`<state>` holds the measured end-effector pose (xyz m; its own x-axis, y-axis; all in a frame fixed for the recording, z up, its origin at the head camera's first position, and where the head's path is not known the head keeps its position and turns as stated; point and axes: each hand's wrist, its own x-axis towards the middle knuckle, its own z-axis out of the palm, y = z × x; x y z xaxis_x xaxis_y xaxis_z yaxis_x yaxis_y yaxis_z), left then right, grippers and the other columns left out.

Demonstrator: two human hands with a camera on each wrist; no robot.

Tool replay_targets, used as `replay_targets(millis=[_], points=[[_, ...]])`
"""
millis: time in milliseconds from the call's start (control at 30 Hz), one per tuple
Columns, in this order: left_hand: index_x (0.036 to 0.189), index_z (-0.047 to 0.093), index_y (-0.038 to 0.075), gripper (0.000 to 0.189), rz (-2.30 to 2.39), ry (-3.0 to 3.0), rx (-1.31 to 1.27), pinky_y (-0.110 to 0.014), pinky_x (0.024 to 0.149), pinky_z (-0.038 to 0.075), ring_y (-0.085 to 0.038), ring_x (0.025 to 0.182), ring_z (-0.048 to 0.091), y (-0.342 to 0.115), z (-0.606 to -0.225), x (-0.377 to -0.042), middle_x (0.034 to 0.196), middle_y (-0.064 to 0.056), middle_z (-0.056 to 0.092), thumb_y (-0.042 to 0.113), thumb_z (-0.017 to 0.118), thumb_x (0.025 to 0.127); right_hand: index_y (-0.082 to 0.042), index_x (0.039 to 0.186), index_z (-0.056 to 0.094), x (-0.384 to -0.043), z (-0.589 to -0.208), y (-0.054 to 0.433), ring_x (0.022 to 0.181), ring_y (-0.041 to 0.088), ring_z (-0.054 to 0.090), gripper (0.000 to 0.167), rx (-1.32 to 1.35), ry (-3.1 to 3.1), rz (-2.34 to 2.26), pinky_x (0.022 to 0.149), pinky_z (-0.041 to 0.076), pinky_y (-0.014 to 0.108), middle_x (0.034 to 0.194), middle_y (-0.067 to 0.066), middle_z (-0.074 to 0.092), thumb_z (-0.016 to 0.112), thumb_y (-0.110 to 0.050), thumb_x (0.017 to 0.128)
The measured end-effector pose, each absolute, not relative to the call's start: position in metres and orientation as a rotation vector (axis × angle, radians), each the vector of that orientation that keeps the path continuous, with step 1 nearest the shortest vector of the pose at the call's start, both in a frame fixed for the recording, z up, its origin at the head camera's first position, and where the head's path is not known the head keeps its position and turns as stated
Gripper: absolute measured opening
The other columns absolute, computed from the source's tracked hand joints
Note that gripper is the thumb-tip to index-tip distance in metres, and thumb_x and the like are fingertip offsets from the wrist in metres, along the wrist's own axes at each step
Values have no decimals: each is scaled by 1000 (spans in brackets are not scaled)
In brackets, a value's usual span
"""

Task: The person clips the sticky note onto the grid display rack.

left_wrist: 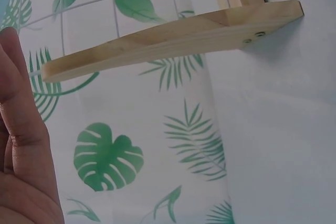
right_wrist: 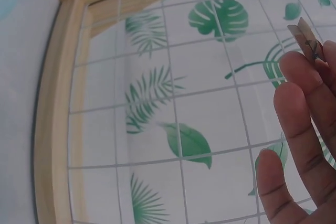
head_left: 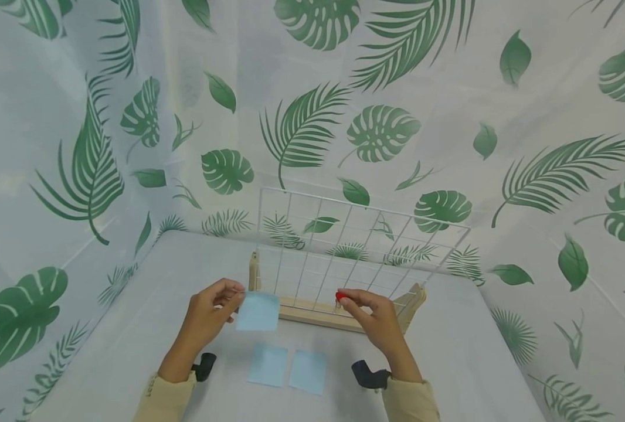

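My left hand (head_left: 210,305) pinches a light blue paper square (head_left: 258,312) by its upper left corner, holding it up in front of a white wire grid stand. Only part of that hand (left_wrist: 23,145) shows in the left wrist view. My right hand (head_left: 373,316) pinches a small wooden clothespin (right_wrist: 304,40) between thumb and fingers; a red ornament (head_left: 340,296) on it shows in the head view. The stand's wire grid (head_left: 352,204) leans back from its wooden base (head_left: 323,317), beyond both hands. Whether the clothespin touches the grid, I cannot tell.
Two more light blue paper squares, a left one (head_left: 267,365) and a right one (head_left: 308,371), lie side by side on the white table (head_left: 186,264). The stand has a wooden foot (head_left: 410,305) at its right. A leaf-patterned curtain (head_left: 302,70) surrounds the table.
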<state>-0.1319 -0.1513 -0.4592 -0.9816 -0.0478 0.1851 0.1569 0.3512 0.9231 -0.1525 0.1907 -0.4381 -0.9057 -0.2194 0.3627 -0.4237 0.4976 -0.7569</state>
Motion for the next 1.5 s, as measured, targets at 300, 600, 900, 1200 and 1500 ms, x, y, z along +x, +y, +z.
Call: replay_targets(millis=[300,600,900,1200,1500], points=[[108,75,5,9,-1680,-2439,-80,-24,66,60,-18,83,69,-147,-450,-136,95,-6,77,13,75,104,1,115,82,-152,-427,184,90,9,72,18,578,-2475,1371,84,58,32,95,5,81,76,-4,99],[108,75,6,9,-1679,-2407,-137,-25,64,60,-21,82,70,-141,-447,-140,94,-5,77,15,74,105,2,114,82,-151,-420,182,88,8,70,17,577,-2461,1367,83,55,33,94,9,81,76,-3,99],[108,75,8,8,-1630,-2393,-177,-25,64,59,-17,79,68,-140,-442,-146,92,-4,77,15,73,105,0,110,82,-152,-418,180,86,6,68,13,630,-2436,1328,80,55,31,92,6,80,76,-1,98],[108,76,10,9,-1611,-2402,-178,-28,69,56,-16,79,70,-136,-437,-150,94,-3,78,18,74,105,-2,110,81,-154,-413,178,89,9,70,12,657,-2439,1304,84,58,32,98,3,81,75,-2,99],[111,77,11,11,-1598,-2394,-265,-32,72,57,-27,81,74,-135,-431,-155,95,-2,78,20,73,106,-2,109,81,-155,-408,175,89,9,70,12,681,-2426,1266,86,58,34,97,2,80,76,-1,98]])
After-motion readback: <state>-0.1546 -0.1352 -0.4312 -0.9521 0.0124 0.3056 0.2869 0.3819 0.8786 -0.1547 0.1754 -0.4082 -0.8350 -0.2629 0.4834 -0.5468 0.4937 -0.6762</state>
